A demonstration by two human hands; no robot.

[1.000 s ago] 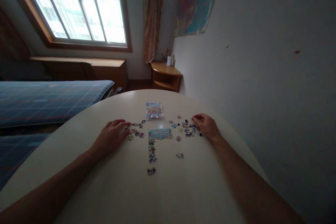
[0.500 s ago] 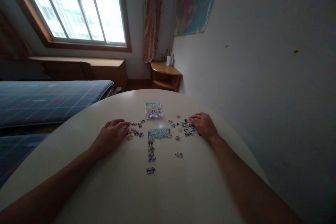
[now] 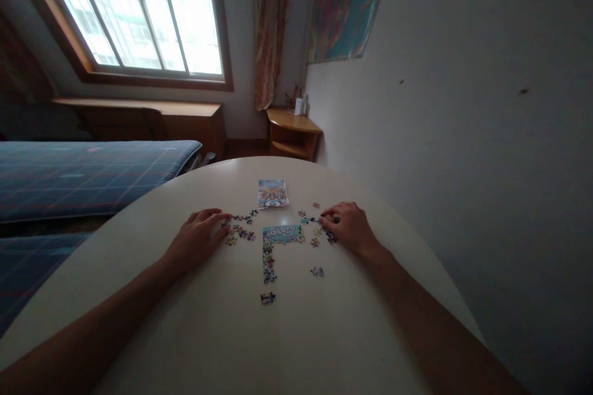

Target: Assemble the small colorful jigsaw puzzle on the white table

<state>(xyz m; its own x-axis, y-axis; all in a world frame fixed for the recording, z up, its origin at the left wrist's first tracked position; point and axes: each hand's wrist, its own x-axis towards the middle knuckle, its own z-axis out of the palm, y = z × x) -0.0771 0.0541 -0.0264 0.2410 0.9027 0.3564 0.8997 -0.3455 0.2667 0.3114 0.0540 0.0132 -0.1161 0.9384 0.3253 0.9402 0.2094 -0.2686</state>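
A partly joined jigsaw (image 3: pixel 278 244) lies mid-table, a blue top strip with a column running down its left side. My left hand (image 3: pixel 199 237) rests flat on the white table (image 3: pixel 296 333), fingers spread, tips at a small heap of loose pieces (image 3: pixel 239 229). My right hand (image 3: pixel 349 227) lies over another scatter of loose pieces (image 3: pixel 316 231) to the right of the jigsaw, fingers curled down onto them; whether it pinches one is hidden. A small picture card (image 3: pixel 272 193) lies beyond the jigsaw. Two stray pieces (image 3: pixel 317 271) (image 3: pixel 267 298) lie nearer me.
The round table stands against a grey wall (image 3: pixel 463 136) on the right. A bed with a blue plaid cover (image 3: pixel 83 173) is at the left. A wooden corner shelf (image 3: pixel 291 133), a curtain and a window are at the back.
My right hand has slid left across the loose pieces toward the jigsaw. My left hand has stayed put.
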